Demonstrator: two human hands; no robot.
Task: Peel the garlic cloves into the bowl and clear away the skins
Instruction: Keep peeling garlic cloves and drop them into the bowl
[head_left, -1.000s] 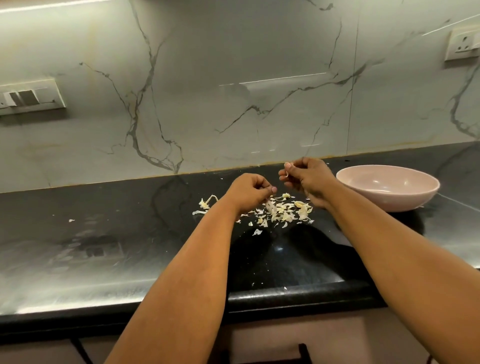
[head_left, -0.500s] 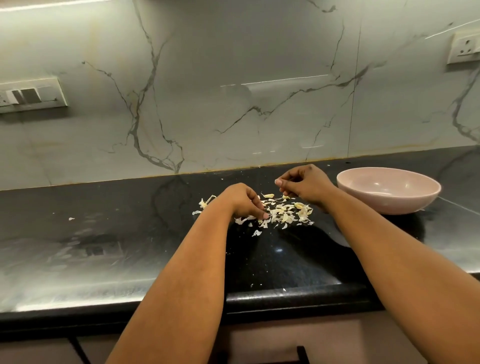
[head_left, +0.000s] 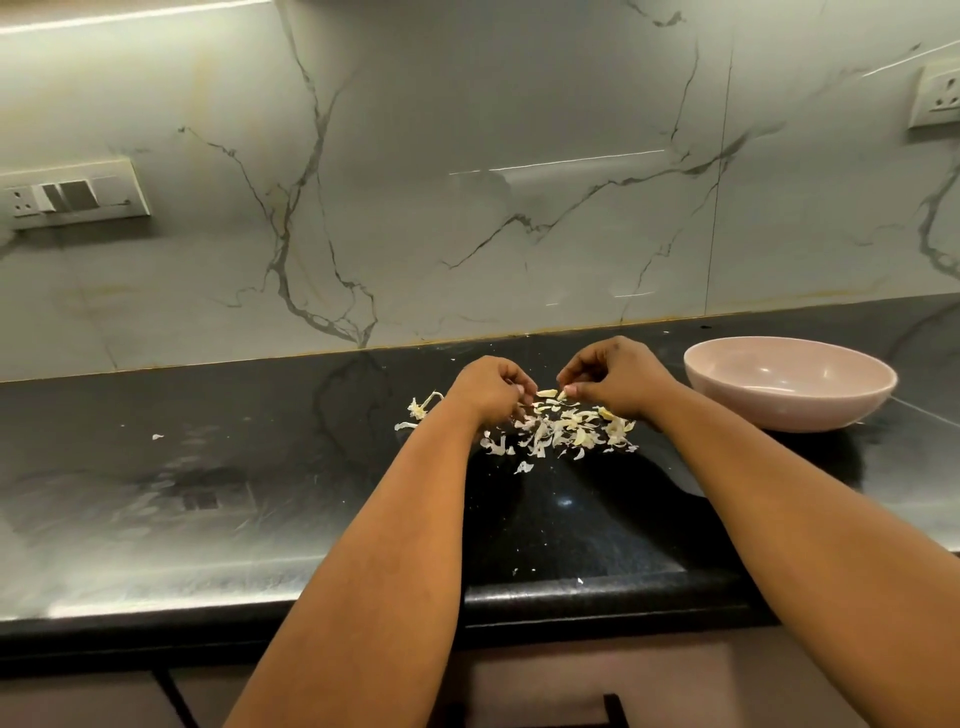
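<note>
A loose pile of pale garlic skins (head_left: 563, 434) lies on the black counter (head_left: 291, 447). My left hand (head_left: 488, 387) hovers over the pile's left edge with its fingers curled down, pinching at the skins. My right hand (head_left: 621, 376) is over the pile's back right, with thumb and fingers pinching a small pale skin piece (head_left: 562, 395). The two sets of fingertips are close together. A pink bowl (head_left: 779, 410) stands just right of my right hand; the part of its inside that I see holds nothing.
A few stray skin bits (head_left: 418, 408) lie left of the pile, and a single flake (head_left: 157, 436) lies far left. The marble wall behind carries a switch plate (head_left: 72, 195) and a socket (head_left: 937, 98). The counter's front edge (head_left: 571, 597) is near me.
Both hands have come lower and closer together over the pile. The left hand dipped into the skins, then lifted slightly toward the right hand.
</note>
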